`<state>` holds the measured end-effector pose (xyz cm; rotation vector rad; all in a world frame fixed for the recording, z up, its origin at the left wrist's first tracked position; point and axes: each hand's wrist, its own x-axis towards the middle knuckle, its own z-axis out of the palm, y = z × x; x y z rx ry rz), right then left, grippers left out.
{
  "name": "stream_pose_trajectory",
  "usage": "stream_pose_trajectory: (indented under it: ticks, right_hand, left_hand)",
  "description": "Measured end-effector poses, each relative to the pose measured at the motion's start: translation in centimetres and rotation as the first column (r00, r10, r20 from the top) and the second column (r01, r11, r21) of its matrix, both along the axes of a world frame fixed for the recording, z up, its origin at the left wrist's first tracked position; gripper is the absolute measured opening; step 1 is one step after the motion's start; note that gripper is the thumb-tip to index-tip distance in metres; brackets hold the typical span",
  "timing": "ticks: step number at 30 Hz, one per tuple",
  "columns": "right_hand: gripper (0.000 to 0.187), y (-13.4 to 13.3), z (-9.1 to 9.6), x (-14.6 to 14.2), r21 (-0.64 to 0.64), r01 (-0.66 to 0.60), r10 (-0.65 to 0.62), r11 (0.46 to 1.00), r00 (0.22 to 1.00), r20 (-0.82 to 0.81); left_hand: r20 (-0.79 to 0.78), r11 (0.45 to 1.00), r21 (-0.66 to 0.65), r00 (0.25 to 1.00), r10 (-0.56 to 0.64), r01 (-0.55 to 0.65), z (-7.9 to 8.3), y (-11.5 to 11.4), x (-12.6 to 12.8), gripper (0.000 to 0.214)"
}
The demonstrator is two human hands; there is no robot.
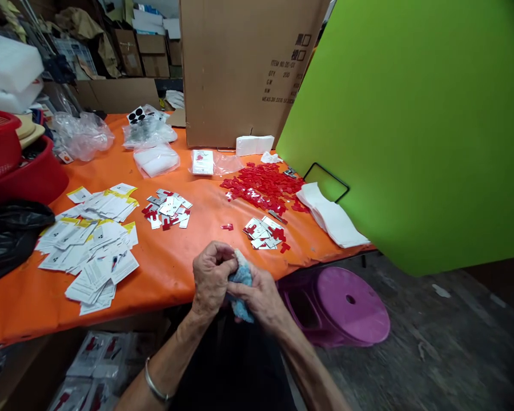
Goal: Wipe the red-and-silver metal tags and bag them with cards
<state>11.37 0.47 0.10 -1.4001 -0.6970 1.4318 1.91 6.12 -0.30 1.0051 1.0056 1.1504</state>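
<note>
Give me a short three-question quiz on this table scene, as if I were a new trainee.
1. What are the left hand and the right hand holding?
2. True or false: the metal bangle is on the right wrist.
3. What colour is the large heap of small pieces on the orange table cover? A red, B white, C green.

Key: 1. A blue cloth. 2. False. 3. A.

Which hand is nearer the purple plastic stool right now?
Right. The right hand grips the blue cloth just left of the purple plastic stool; the left hand sits farther left of it.
</note>
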Motion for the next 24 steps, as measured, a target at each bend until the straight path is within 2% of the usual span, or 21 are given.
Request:
stream_pose_trajectory:
  ticks: [3,5,8,10,11,12,14,16,17,18,19,20,21,22,24]
  right_hand:
    - [0.028,-0.4,-0.7,-1.6,-0.033,0.037,-0.036,0.999,0.999,0.041]
    - [0.030,-1.0,-1.3,-1.9,-0.071,0.119,-0.114,0.990,0.991,0.070]
    - [0.026,-2.8,-2.8,-1.4,-0.154,0.184,-0.178,0.971,0.983,0.048]
    - [0.026,-4.3,-4.4,-1.0,-0.180,0.119,-0.128,0.977,0.991,-0.041]
    - [0.026,-5.0,-5.4,-0.9,-0.178,0.064,-0.081,0.982,0.993,-0.086]
    - [0.026,-5.6,-6.4,-0.7,-0.173,0.017,-0.039,0.985,0.992,-0.120]
    - [0.026,-6.6,-8.3,-0.6,-0.168,-0.015,-0.010,0.986,0.989,-0.148]
    - [0.031,-7.1,-9.7,-0.4,-0.192,0.005,-0.033,0.981,0.989,-0.145]
    - [0.035,-7.2,-10.2,-0.3,-0.205,0.022,-0.051,0.979,0.989,-0.140]
    - [0.040,-7.2,-10.5,-0.3,-0.214,0.036,-0.065,0.976,0.989,-0.133]
    - [0.044,-7.2,-10.7,-0.2,-0.220,0.041,-0.069,0.975,0.990,-0.124]
    - [0.046,-7.0,-10.8,-0.2,-0.227,0.039,-0.066,0.973,0.991,-0.115]
    - [0.046,-6.9,-10.9,-0.2,-0.236,0.032,-0.057,0.971,0.993,-0.103]
    - [0.046,-6.7,-10.9,-0.2,-0.250,0.018,-0.042,0.968,0.995,-0.090]
    - [0.043,-6.4,-11.0,-0.2,-0.286,-0.016,-0.003,0.958,0.998,-0.067]
  left_hand:
    - [-0.025,1.000,0.010,1.000,-0.006,0.007,0.0,-0.3,-0.9,0.013]
    - [-0.010,0.998,0.018,0.999,0.052,-0.052,0.2,0.8,-2.2,0.018]
    - [-0.014,0.967,0.111,0.973,0.232,-0.230,1.1,5.1,-5.3,0.022]
    - [-0.176,0.947,0.238,0.949,0.260,-0.215,2.0,9.0,-7.4,0.023]
    - [-0.302,0.930,0.314,0.909,0.287,-0.189,2.4,11.0,-8.3,0.021]
    - [-0.464,0.913,0.383,0.825,0.321,-0.140,2.8,12.8,-9.0,0.017]
    - [-0.772,0.897,0.442,0.518,0.369,0.019,3.5,15.6,-9.5,0.013]
    - [-0.879,0.893,0.431,0.281,0.384,0.128,3.8,16.7,-8.7,0.012]
    - [-0.896,0.888,0.428,0.208,0.392,0.171,3.8,16.6,-7.8,0.013]
    - [-0.898,0.873,0.436,0.173,0.405,0.217,3.7,16.2,-6.5,0.014]
    - [-0.898,0.856,0.440,0.164,0.409,0.271,3.6,15.4,-4.9,0.016]
    - [-0.892,0.817,0.452,0.201,0.406,0.358,3.3,14.5,-3.1,0.018]
    - [-0.887,0.773,0.459,0.270,0.374,0.438,2.9,13.7,-1.1,0.019]
    - [-0.894,0.728,0.433,0.357,0.272,0.532,2.4,12.8,1.0,0.021]
    - [-0.907,0.637,0.376,0.408,0.104,0.673,1.2,11.7,5.2,0.020]
